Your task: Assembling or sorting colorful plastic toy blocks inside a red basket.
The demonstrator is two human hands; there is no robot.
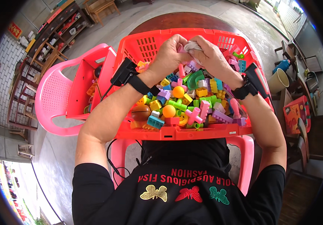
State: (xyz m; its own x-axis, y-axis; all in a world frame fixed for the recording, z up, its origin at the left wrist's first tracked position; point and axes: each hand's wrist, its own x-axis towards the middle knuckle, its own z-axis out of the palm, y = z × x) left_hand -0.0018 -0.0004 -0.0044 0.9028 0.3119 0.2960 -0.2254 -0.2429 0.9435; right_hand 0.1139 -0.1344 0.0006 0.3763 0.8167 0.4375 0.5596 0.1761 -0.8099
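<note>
Over the far part of a large red plastic basket [202,132], both of my hands are close together. The fingers of my left hand [170,53] are closed on a pink toy piece [181,49], mostly hidden by them. My right hand [213,56] pinches a crumpled white cloth [192,45] against that piece. Below them lies a heap of colourful building blocks [204,108] and pipe-shaped pieces. Among these are an orange ball [169,111], a brown ball [141,112] and a green curved piece [195,79].
To the left, a pink plastic chair [51,93] bears a red box [80,90] with a few toys in it. The basket rests on a round brown table [184,20]. A beige bucket [278,80] and wooden furniture stand at right; a shelf [66,28] is far left.
</note>
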